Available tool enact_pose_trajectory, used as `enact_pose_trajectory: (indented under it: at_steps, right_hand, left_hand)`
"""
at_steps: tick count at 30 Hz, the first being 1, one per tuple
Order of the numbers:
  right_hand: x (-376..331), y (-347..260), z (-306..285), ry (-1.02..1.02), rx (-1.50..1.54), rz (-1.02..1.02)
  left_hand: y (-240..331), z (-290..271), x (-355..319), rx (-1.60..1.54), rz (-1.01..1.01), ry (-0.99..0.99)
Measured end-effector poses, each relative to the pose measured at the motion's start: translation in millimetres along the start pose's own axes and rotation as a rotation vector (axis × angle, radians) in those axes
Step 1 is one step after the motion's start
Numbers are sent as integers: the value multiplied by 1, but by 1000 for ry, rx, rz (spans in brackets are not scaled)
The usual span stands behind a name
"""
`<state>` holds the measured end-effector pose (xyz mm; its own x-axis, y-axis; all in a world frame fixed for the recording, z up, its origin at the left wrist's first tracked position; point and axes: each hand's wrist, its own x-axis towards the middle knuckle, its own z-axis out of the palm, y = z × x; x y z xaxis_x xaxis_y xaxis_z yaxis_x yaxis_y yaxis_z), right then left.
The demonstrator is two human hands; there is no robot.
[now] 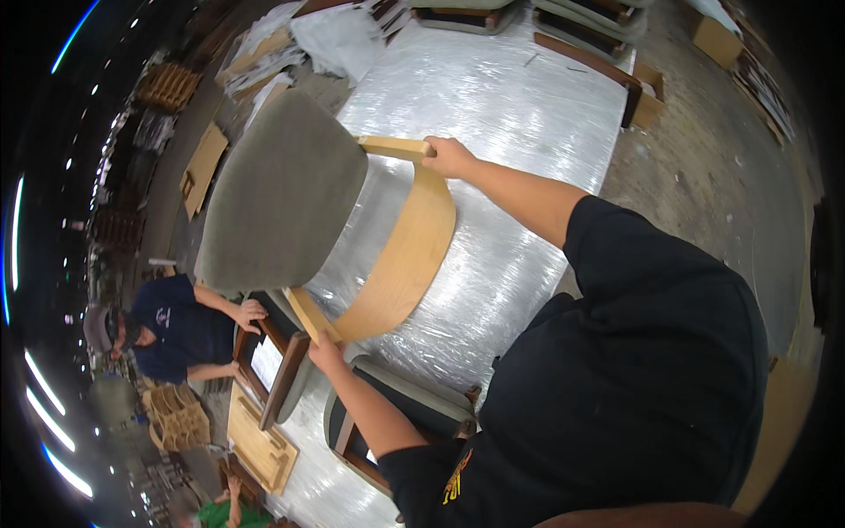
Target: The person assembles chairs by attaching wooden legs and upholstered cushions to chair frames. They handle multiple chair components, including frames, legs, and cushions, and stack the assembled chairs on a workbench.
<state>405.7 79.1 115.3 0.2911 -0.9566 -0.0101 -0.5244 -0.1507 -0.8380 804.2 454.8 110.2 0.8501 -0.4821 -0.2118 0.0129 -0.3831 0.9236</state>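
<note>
Both of my hands grip a chair with a grey upholstered seat (282, 194) and a curved light-wood back (409, 255). My left hand (326, 350) is closed around the end of one light-wood side piece, at the chair's near left. My right hand (451, 158) is closed on the end of the other side piece. The chair is tilted over a table wrapped in shiny clear film (493, 114), with the seat facing up and the back toward me. Whether it touches the table I cannot tell. Below my left forearm lies an upturned grey seat with a black underside (400, 396).
A co-worker in a dark shirt (180, 321) holds a dark-wood chair frame (286, 378) at the left. Someone in green (238, 510) is farther down. Upturned chairs (590, 26) and a dark-wood rail (590, 63) lie at the far end, near a cardboard box (650, 92).
</note>
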Motion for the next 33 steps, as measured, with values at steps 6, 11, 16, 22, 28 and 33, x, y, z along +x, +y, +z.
enact_pose_trajectory:
  at_steps: [6,11,16,22,28,33]
  right_hand:
    - [-53,-4,-12,51,25,42]
    - [-52,-6,-15,35,103,101]
    - [-43,11,-21,-12,170,-18]
    - [7,98,-40,-406,758,70]
    - [127,177,-7,-7,342,12]
    - [182,200,28,98,121,-46]
  left_hand:
    - [-8,-4,-45,37,-28,40]
    - [23,-11,-53,164,-139,-21]
    - [54,3,-53,303,-256,9]
    - [74,27,-26,499,-522,55]
    - [51,28,4,669,-398,124]
    - [38,23,3,681,-473,203]
